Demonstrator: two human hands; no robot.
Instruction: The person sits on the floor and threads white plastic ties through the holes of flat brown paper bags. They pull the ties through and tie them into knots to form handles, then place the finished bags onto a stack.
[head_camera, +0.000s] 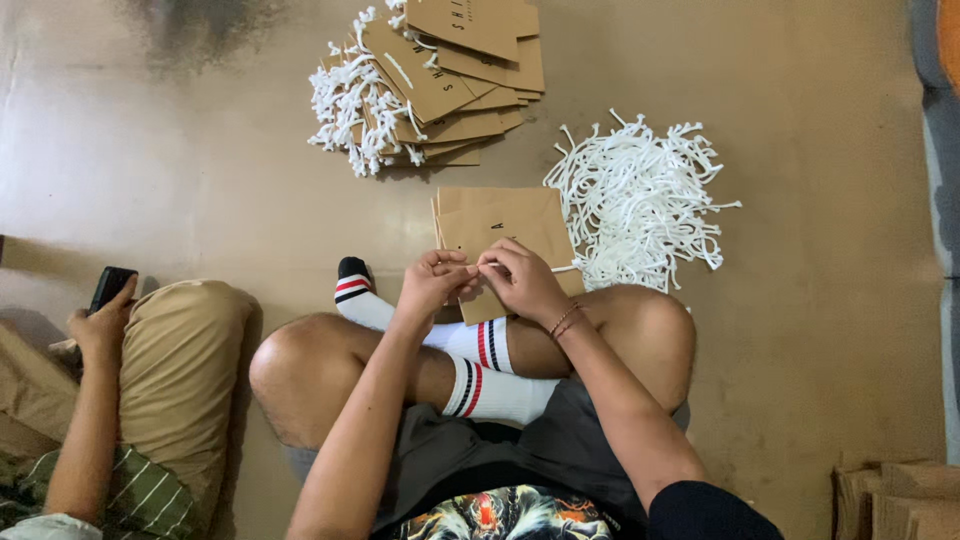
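Brown paper bag (505, 225) w/ white cord (562, 268), left hand (432, 283) & right hand (520, 280) pinching.

A smooth tan floor (180, 150) fills the view, glossy with soft light at left (a dark smudge (200, 25) near the top edge); cardboard boxes (895, 500) sit bottom right.

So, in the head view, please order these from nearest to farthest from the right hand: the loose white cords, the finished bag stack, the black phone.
From the right hand:
1. Loose white cords, just to its right on the floor.
2. Finished bag stack, ahead and to the left, at the top of the view.
3. Black phone, far left, in another person's hand.
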